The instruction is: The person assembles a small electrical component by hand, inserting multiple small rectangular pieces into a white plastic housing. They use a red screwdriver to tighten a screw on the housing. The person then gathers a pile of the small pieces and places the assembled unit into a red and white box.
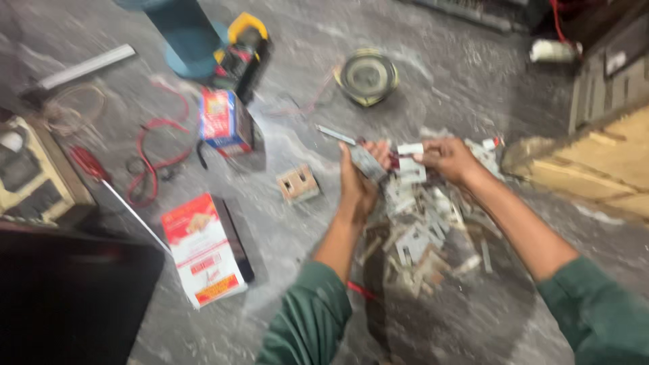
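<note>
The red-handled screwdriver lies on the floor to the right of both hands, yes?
No. In the head view the red-handled screwdriver lies on the floor far to the left of both hands, beside the red wire.

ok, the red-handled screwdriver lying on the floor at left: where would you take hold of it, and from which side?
Probably by the red handle of the red-handled screwdriver, coming down from above. It lies flat on the grey stone floor, handle at the upper-left end, thin metal shaft running down-right toward the red-and-white box. The handle is the thickest part and seems free of the red wire beside it. Blur hides finer detail.
</note>
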Action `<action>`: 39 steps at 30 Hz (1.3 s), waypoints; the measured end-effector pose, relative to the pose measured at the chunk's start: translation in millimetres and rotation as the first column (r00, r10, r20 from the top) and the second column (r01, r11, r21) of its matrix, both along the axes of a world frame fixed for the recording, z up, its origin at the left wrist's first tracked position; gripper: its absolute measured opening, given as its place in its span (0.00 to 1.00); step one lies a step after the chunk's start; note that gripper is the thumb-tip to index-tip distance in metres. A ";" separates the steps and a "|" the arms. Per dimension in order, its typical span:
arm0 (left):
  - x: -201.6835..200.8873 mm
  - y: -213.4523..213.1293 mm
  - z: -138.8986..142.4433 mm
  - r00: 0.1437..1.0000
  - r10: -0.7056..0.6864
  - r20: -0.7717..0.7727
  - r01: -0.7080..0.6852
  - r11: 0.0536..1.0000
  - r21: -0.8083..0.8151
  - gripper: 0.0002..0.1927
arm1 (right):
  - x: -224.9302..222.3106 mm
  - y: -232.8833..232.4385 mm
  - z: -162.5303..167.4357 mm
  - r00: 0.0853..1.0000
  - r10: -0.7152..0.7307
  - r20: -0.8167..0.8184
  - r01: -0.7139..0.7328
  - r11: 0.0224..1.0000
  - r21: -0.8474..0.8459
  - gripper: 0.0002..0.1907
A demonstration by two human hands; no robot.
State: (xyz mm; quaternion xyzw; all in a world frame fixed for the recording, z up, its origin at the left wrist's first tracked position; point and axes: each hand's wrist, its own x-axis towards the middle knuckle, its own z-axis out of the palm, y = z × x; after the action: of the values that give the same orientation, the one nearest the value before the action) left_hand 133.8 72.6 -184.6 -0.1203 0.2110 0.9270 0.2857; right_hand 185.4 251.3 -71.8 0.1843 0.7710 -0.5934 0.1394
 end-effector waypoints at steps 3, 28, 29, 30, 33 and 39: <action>3.8 23.6 9.5 0.995 -0.103 -0.004 0.103 0.993 0.054 0.37 | 7.1 2.2 10.0 0.997 -0.004 -0.081 -0.005 0.994 -0.110 0.11; 46.3 32.6 13.3 0.992 -0.126 0.003 0.121 0.944 -0.307 0.20 | 96.6 -24.1 -17.0 0.908 0.398 0.132 -0.355 0.561 0.748 0.09; 44.3 31.3 14.6 0.990 -0.139 0.003 0.133 0.943 -0.305 0.22 | 93.5 -23.4 -16.5 0.904 0.418 0.085 -0.326 0.549 0.770 0.08; 44.0 30.9 15.1 0.988 -0.152 0.008 0.148 0.943 -0.299 0.24 | 93.0 -23.5 -15.4 0.912 0.384 0.147 -0.363 0.585 0.725 0.11; 42.5 29.2 11.5 0.986 -0.168 0.024 0.168 0.952 -0.256 0.28 | 98.4 -29.6 -12.6 0.899 0.403 0.169 -0.395 0.582 0.710 0.22; 40.9 31.4 1.7 0.985 -0.173 0.019 0.174 0.964 -0.202 0.32 | 93.1 -34.3 -7.7 0.887 0.407 0.220 -0.422 0.516 0.746 0.28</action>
State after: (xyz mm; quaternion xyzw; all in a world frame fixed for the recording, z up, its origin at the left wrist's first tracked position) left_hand 174.7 104.0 -182.9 -0.1304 0.3140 0.8720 0.3521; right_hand 278.6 217.1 -79.5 0.0420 0.9694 -0.1498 0.1898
